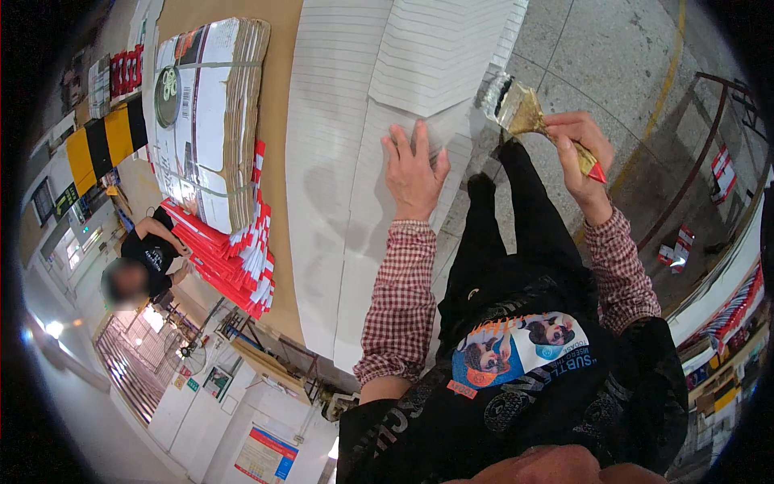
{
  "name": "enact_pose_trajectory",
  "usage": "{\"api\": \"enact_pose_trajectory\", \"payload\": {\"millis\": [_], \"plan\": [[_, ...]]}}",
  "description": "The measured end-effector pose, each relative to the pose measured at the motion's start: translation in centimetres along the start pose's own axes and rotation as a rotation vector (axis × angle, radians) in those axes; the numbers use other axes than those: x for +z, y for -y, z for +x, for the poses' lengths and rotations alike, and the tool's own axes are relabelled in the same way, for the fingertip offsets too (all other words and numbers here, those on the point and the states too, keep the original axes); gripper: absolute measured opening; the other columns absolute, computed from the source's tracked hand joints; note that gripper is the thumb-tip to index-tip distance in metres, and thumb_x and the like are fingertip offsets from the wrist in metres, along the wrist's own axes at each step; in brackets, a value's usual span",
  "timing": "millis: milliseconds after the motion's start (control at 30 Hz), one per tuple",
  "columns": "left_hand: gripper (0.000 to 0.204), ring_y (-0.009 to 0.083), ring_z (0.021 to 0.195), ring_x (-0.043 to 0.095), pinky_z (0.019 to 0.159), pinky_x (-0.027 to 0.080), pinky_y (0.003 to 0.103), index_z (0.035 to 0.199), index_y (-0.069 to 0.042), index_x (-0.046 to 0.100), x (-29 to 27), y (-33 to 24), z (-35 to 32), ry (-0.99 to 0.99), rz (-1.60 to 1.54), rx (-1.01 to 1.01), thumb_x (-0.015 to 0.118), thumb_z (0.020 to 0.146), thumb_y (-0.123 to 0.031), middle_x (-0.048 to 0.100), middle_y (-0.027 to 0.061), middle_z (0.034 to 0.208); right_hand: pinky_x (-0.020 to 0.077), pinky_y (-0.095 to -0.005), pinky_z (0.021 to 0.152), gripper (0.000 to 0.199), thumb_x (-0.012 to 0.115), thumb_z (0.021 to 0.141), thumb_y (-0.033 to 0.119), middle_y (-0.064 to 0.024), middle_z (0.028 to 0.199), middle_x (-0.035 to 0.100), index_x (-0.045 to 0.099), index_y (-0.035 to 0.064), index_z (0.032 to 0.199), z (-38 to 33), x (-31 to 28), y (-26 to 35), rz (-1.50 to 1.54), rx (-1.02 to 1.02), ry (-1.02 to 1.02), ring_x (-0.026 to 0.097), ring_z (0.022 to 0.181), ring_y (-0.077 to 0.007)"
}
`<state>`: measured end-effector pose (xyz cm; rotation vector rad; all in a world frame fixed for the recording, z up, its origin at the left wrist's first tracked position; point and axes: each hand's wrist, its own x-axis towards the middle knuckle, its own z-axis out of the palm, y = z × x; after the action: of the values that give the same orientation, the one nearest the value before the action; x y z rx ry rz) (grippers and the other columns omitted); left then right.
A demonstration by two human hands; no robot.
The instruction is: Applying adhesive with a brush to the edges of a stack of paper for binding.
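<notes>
White sheets (339, 105) lie on the table in a fanned, overlapping stack, their staggered edges making many thin lines. My left hand (414, 176) rests palm down on them, fingers spread. In my right hand (582, 153) is a flat paintbrush (526, 111), gripped by its handle, whose end is red. Its bristles point left, beside the right edge of the sheets and left of the hand; whether they touch the paper I cannot tell.
On the brown table surface (280, 185) at the left stands a strapped bundle of printed cardboard (205, 113), with red-and-white folded pieces (234, 262) by it. Another person (149, 254) is at the far left. A rusty metal frame (685, 177) stands on the floor at the right.
</notes>
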<state>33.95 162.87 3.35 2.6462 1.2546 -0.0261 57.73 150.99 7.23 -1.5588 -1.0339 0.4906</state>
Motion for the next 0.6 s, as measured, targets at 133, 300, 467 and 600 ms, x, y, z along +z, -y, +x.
{"api": "enact_pose_trajectory", "payload": {"millis": [133, 300, 467, 600], "plan": [[0.047, 0.0479, 0.109, 0.05, 0.077, 0.051, 0.047, 0.13, -0.013, 0.052, -0.3, 0.4, 0.7, -0.013, 0.029, 0.03, 0.049, 0.089, -0.037, 0.05, 0.0286, 0.124, 0.0483, -0.0307, 0.067, 0.011, 0.055, 0.083, 0.006, -0.0143, 0.086, 0.065, 0.062, -0.0027, 0.082, -1.5, 1.0, 0.3, -0.025, 0.031, 0.079, 0.061, 0.076, -0.0214], [0.046, 0.0467, 0.109, 0.051, 0.071, 0.053, 0.046, 0.128, -0.014, 0.053, -0.3, 0.5, 0.7, 0.005, 0.026, 0.03, 0.049, 0.089, -0.038, 0.052, 0.0273, 0.123, 0.0484, -0.0297, 0.067, 0.011, 0.055, 0.084, 0.006, -0.0143, 0.088, 0.065, 0.061, -0.0029, 0.081, -3.1, 1.0, 1.5, -0.001, 0.035, 0.033, 0.061, 0.076, -0.0208], [0.06, 0.0492, 0.123, 0.037, 0.091, 0.042, 0.052, 0.136, -0.012, 0.044, 0.8, 0.0, -1.0, -0.045, -0.017, -0.002, 0.054, 0.086, -0.045, 0.038, 0.0293, 0.135, 0.0491, -0.0291, 0.066, 0.012, 0.055, 0.084, 0.005, -0.0153, 0.087, 0.065, 0.061, -0.0032, 0.08, -3.8, 2.4, 1.5, -0.054, 0.041, 0.04, 0.062, 0.075, -0.0208], [0.077, 0.0513, 0.132, 0.019, 0.108, 0.022, 0.054, 0.14, -0.008, 0.036, 1.3, -0.2, -5.1, 0.012, 0.029, -0.111, 0.061, 0.081, -0.049, 0.022, 0.0307, 0.144, 0.049, -0.0291, 0.066, 0.012, 0.054, 0.084, 0.006, -0.0154, 0.087, 0.065, 0.061, -0.0027, 0.079, -5.8, 1.9, 2.8, -0.041, 0.017, 0.038, 0.062, 0.074, -0.0201]]}}
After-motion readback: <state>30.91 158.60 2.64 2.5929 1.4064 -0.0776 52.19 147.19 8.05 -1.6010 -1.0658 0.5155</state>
